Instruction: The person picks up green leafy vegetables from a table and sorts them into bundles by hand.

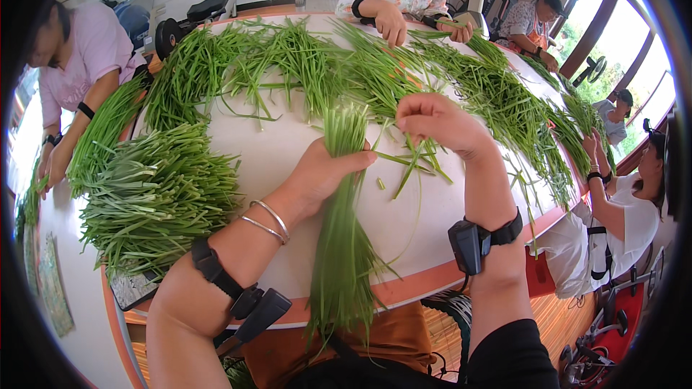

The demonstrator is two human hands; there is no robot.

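Note:
My left hand [323,176] is wrapped round an upright bunch of green chives [340,245]. The pale cut ends point up, away from me, and the long leaf tips hang past the table edge toward my lap. Just right of the cut ends, my right hand [441,126] is raised with its fingers curled and thumb pressed in. Whatever those fingers pinch is too small to make out. Below it, a few loose stems [414,162] and a short cut piece lie on the white table [281,144].
A thick stack of chives [162,198] sits at the left, cut ends facing right. Loose chives [288,57] spread along the far side, and a long pile [497,108] runs down the right. Several people work round the table, one person's hands [391,23] directly opposite.

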